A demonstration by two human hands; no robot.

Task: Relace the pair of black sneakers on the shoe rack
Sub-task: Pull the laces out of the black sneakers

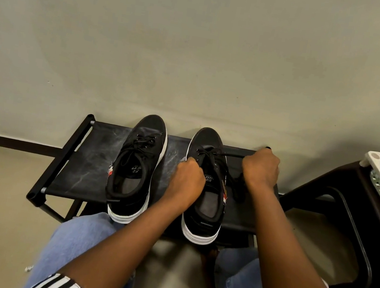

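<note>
White print inside the left black white-soled canvas sneaker [135,167] shows an upside-down "S"; the rest, like the print in the right sneaker [209,203], is unreadable

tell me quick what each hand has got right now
left hand: closed, grip on the right-side sneaker by its eyelets
right hand: closed, holding that sneaker's lace taut

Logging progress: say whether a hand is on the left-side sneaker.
No: left hand and right hand both work on the right-side sneaker; the other sneaker sits untouched.
</note>
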